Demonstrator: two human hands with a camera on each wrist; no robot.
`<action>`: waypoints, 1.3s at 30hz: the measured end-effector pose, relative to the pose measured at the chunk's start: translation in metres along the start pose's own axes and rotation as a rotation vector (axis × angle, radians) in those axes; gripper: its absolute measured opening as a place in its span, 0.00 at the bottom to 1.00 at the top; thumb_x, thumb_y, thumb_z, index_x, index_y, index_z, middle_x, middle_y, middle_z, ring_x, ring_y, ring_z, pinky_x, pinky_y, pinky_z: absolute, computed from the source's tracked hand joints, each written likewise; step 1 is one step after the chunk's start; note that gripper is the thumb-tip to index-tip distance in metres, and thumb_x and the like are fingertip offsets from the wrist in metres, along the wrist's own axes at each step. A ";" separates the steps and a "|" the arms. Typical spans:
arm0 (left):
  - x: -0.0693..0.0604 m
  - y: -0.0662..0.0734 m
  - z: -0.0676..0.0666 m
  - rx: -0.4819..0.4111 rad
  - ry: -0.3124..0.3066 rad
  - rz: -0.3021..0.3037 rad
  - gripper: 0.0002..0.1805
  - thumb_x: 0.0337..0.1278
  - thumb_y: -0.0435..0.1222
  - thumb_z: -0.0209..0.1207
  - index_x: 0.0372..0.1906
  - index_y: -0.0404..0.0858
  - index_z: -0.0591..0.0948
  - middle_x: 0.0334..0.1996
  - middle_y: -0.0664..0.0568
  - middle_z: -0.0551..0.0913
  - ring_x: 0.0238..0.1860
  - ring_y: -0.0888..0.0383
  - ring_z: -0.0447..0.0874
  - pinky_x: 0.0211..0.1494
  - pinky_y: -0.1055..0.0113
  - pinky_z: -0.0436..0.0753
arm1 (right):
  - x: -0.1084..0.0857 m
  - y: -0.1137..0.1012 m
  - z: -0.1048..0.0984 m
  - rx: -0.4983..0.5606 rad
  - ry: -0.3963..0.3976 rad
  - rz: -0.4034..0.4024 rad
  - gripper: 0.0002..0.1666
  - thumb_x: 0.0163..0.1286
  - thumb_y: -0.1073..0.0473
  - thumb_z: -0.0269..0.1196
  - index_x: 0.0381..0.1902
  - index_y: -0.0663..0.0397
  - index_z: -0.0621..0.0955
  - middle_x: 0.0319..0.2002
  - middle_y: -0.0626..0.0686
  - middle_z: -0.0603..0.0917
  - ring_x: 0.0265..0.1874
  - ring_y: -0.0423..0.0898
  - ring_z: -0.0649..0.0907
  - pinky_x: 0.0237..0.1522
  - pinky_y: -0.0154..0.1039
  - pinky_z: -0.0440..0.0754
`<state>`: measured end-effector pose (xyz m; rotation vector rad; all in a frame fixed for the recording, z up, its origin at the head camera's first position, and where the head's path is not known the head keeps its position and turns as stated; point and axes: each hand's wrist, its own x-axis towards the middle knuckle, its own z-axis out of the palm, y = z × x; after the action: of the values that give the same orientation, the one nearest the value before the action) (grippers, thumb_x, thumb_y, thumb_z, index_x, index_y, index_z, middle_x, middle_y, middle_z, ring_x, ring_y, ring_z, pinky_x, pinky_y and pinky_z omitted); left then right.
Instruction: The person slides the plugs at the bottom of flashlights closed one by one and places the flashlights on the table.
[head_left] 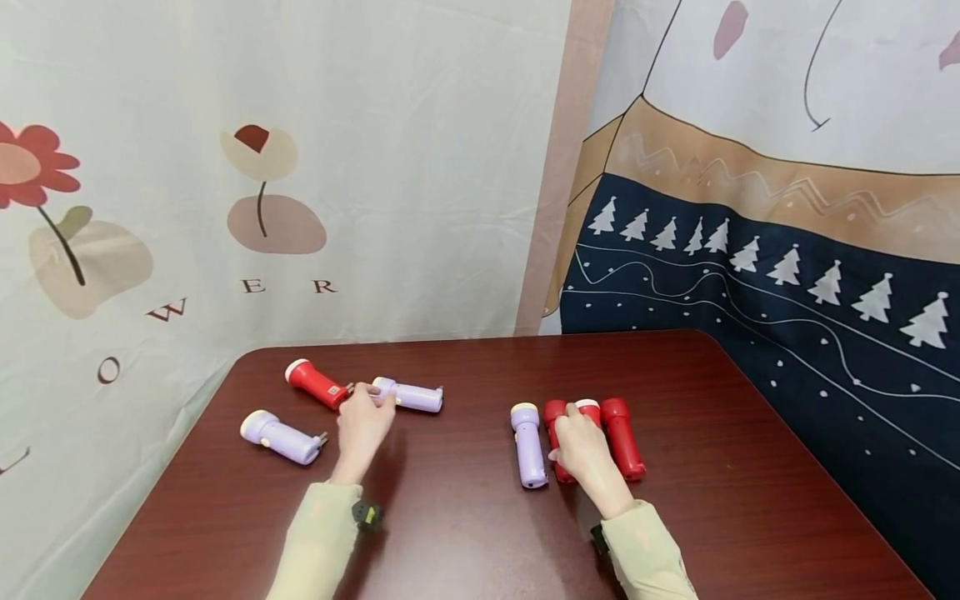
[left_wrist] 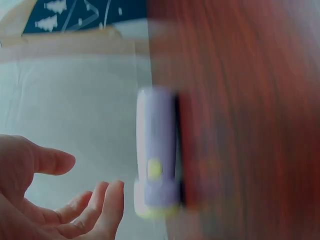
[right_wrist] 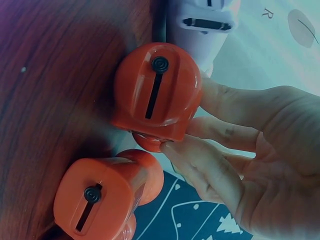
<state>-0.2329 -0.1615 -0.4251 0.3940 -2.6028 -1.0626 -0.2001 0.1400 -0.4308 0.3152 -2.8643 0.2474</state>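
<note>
My left hand (head_left: 365, 425) is beside the head end of a lavender flashlight (head_left: 416, 397). In the left wrist view its thumb and fingers are spread, apart from a blurred lavender flashlight (left_wrist: 157, 135). Left of this hand lie a red flashlight (head_left: 317, 383) and another lavender flashlight (head_left: 281, 437). My right hand (head_left: 585, 446) covers part of the red flashlights on the right. The right wrist view shows its thumb and fingers on opposite sides of one red flashlight (right_wrist: 157, 90), gripping it; a second red flashlight (right_wrist: 95, 200) lies beside it.
A lavender flashlight (head_left: 528, 446) lies left of the right hand, and a red flashlight (head_left: 624, 439) lies right of it. Everything rests on a dark reddish-brown table (head_left: 465, 533). Printed curtains (head_left: 420, 167) hang behind the table and along its right side.
</note>
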 end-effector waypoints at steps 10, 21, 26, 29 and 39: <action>0.016 -0.032 -0.037 0.136 0.256 -0.030 0.19 0.56 0.39 0.55 0.39 0.24 0.71 0.36 0.25 0.76 0.38 0.25 0.76 0.40 0.38 0.73 | 0.001 -0.001 0.000 0.006 -0.001 0.006 0.17 0.40 0.62 0.77 0.23 0.62 0.80 0.30 0.58 0.75 0.27 0.56 0.80 0.30 0.48 0.81; 0.020 -0.061 -0.053 0.187 0.201 -0.252 0.35 0.55 0.39 0.53 0.56 0.14 0.59 0.52 0.15 0.60 0.51 0.20 0.61 0.40 0.33 0.72 | 0.001 -0.001 -0.001 0.007 -0.006 0.007 0.16 0.39 0.62 0.78 0.23 0.61 0.81 0.29 0.57 0.75 0.26 0.56 0.80 0.28 0.48 0.81; 0.021 -0.071 -0.059 0.169 0.174 -0.336 0.39 0.55 0.41 0.53 0.59 0.12 0.55 0.53 0.14 0.58 0.50 0.20 0.61 0.42 0.35 0.71 | 0.001 0.000 -0.001 0.001 -0.001 0.000 0.16 0.39 0.62 0.77 0.22 0.61 0.80 0.30 0.57 0.75 0.26 0.56 0.80 0.27 0.48 0.81; 0.019 -0.074 -0.061 0.151 0.152 -0.393 0.41 0.56 0.43 0.53 0.59 0.12 0.53 0.53 0.15 0.57 0.50 0.20 0.63 0.44 0.36 0.71 | 0.001 -0.001 -0.002 0.007 -0.013 0.008 0.16 0.40 0.62 0.77 0.22 0.61 0.81 0.30 0.57 0.75 0.26 0.56 0.80 0.28 0.48 0.81; 0.012 -0.084 -0.064 0.102 0.028 -0.446 0.49 0.57 0.49 0.53 0.58 0.07 0.49 0.51 0.11 0.61 0.52 0.19 0.66 0.51 0.34 0.71 | 0.002 -0.001 -0.002 0.028 -0.043 0.033 0.16 0.41 0.61 0.77 0.24 0.61 0.81 0.30 0.57 0.75 0.28 0.55 0.80 0.30 0.48 0.82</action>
<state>-0.2083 -0.2641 -0.4388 1.0425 -2.6139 -1.0404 -0.2011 0.1396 -0.4279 0.2820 -2.9130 0.2906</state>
